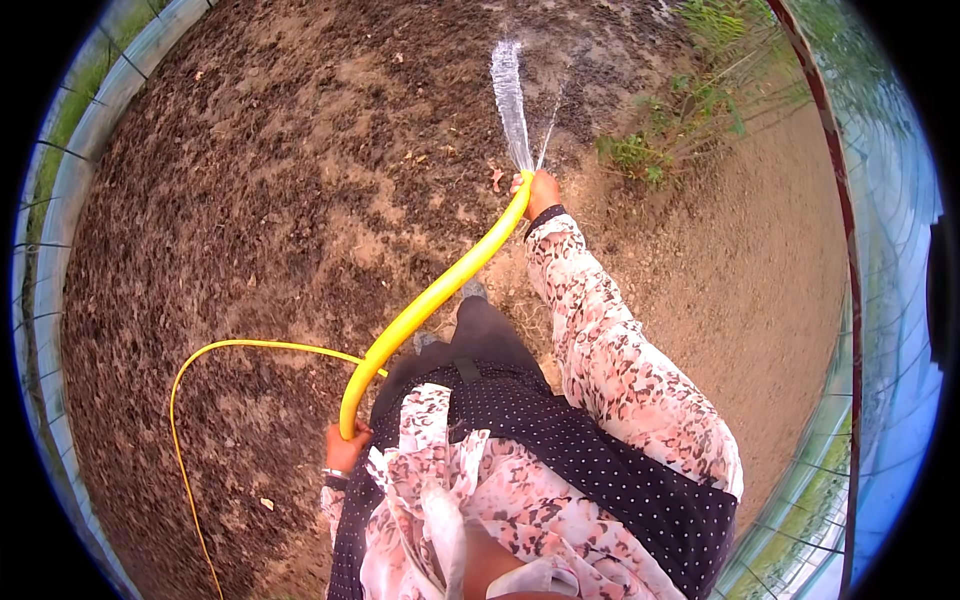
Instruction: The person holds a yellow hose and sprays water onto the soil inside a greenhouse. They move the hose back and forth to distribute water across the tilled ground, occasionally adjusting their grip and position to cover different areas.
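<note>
My right hand (543,193), stretched out ahead, grips a yellow garden hose (439,289) at its outlet end. Water (510,101) sprays forward from there in a broad fan, with a thin side jet to the right of it. Down at my left hip, my left hand (347,445) is closed around a lower stretch of the same hose. More hose runs out behind the held part, loops to the left and trails over the soil to the bottom edge. Where it passes my legs, part of it is hidden.
Dark, clumpy soil (247,225) covers the ground ahead and left; paler bare earth (750,262) lies to the right. Green plants (645,154) grow at the upper right. A rusty metal pole (851,247) and translucent sheeting with mesh (892,337) bound the right side; a similar barrier (56,300) curves along the left.
</note>
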`<state>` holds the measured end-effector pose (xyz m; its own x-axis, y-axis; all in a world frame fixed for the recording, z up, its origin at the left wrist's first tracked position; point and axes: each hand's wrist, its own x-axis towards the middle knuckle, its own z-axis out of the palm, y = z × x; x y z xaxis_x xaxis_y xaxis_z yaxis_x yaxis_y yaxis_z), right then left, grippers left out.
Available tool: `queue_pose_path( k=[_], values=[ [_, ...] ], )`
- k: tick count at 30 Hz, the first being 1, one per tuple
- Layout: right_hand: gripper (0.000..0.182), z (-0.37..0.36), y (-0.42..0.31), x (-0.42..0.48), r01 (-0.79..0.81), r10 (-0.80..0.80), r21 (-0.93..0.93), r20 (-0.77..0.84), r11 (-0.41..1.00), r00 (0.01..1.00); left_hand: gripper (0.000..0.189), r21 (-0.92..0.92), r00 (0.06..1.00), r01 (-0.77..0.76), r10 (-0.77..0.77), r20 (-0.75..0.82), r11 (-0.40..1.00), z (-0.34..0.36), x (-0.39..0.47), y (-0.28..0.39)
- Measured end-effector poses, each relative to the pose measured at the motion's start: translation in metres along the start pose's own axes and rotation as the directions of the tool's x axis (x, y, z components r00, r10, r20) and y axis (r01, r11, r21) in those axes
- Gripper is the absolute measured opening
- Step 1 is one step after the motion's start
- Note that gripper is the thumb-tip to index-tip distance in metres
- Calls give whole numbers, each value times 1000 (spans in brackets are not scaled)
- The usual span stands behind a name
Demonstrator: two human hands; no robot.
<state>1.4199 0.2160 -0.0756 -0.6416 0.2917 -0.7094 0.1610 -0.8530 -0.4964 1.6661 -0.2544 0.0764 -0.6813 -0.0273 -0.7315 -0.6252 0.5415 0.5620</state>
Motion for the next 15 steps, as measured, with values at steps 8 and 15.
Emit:
queue_pose_path(
  k=[8, 15],
  values=[
    [23, -39, -44, -6, 200, -197, 76, -47, 977, 979, 7, 258, 992, -2, 34, -121, 966, 18, 16, 18],
    [24, 48, -35, -39, 107, -107, 20, 37, 994, 994, 5, -34, 998, -48, 47, -48, 998, 9, 12, -18]
  ],
)
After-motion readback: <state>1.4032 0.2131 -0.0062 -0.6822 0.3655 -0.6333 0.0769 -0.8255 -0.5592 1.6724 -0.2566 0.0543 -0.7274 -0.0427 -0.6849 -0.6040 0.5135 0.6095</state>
